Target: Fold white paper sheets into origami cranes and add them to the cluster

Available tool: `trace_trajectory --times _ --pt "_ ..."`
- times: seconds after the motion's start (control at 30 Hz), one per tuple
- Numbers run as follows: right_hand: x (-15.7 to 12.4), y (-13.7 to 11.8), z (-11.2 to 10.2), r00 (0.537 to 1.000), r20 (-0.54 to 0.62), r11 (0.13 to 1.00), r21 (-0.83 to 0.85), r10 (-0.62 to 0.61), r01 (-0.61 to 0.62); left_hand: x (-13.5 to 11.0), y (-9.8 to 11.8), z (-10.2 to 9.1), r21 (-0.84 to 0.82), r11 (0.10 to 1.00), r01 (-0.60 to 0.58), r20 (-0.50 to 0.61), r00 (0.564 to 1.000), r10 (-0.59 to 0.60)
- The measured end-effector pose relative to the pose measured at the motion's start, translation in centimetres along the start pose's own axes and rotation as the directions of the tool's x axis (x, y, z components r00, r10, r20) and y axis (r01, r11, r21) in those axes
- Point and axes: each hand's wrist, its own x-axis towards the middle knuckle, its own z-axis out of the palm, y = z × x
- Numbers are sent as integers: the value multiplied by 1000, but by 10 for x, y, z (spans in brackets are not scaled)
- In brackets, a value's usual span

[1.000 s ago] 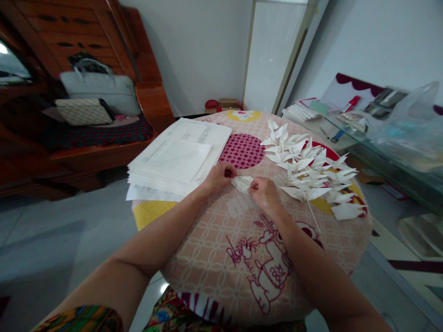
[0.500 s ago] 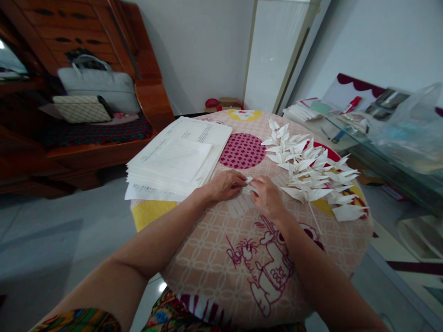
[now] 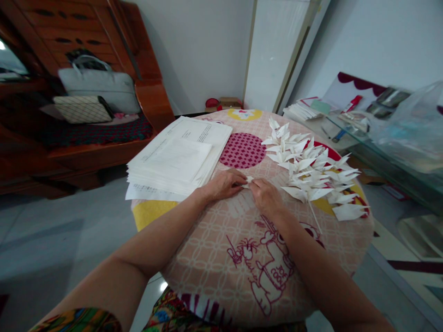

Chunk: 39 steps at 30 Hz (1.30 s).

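Between my two hands, over the middle of the round table, is a small piece of folded white paper (image 3: 248,181), mostly covered by fingers. My left hand (image 3: 226,183) pinches its left side. On its right side, my right hand (image 3: 266,196) has its fingers closed on the same paper. To the right lie several folded white paper cranes (image 3: 304,161) in slanting rows. A stack of printed white sheets (image 3: 166,133) sits left of my hands, with smaller cut paper (image 3: 188,159) on top.
A patterned cloth (image 3: 207,249) covers the round table. At the right stands a glass-topped stand (image 3: 387,154) with a plastic bag (image 3: 411,124) and metal bowls. A wooden bench (image 3: 155,106) at the left carries a grey bag (image 3: 117,90).
My right hand has shifted slightly, its fingers now lying flatter over the folded paper. The left hand stays almost where it was.
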Motion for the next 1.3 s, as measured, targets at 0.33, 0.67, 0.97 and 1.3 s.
trace_trajectory --times 0.33,0.67,0.97,1.3 --pt "-1 21 1 929 -119 620 773 351 -135 2 15 -13 -423 836 348 74 934 -351" --pt "10 16 4 905 -54 795 502 421 -340 4 7 -9 -238 791 564 58 821 -568" --pt "7 1 2 969 -147 977 -52 196 -206 4 9 -7 105 816 568 -36 823 -568" --pt "-1 -2 11 993 -119 965 258 -20 50 1 11 -8 206 825 526 -77 850 -522"
